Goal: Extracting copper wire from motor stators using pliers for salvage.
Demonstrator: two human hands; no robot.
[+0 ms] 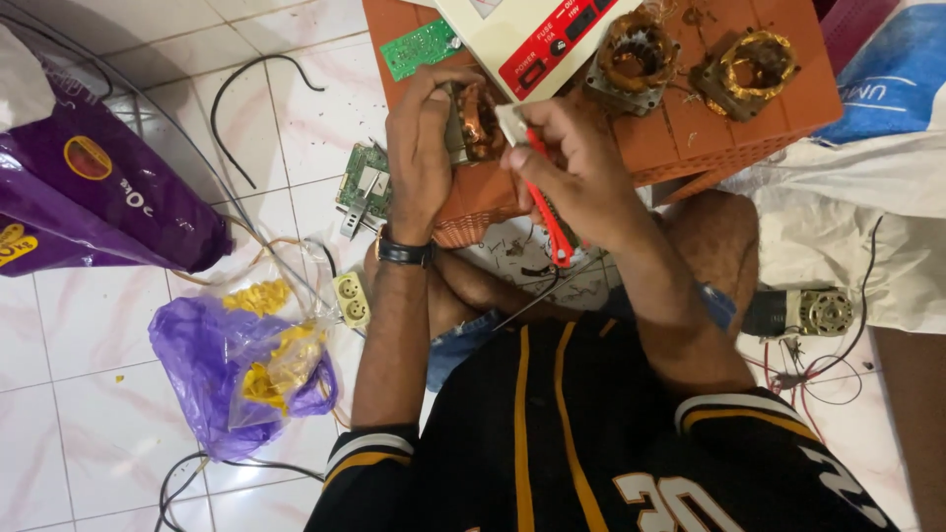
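My left hand [419,148] grips a small motor stator with copper windings [473,120], holding it against the edge of an orange plastic crate [690,128]. My right hand [576,167] holds a red-handled cutting tool [548,212], its tip close to the stator, with a small white piece pinched near the fingertips. A black wristwatch [404,250] sits on my left wrist.
Two more copper-wound stators [633,61] [751,71] and a white and red device case [532,34] lie on the crate. Green circuit boards [419,47] [363,185], purple bags [108,187] [232,365], a socket [352,299], a small motor [808,312] and loose wires lie on the tiled floor.
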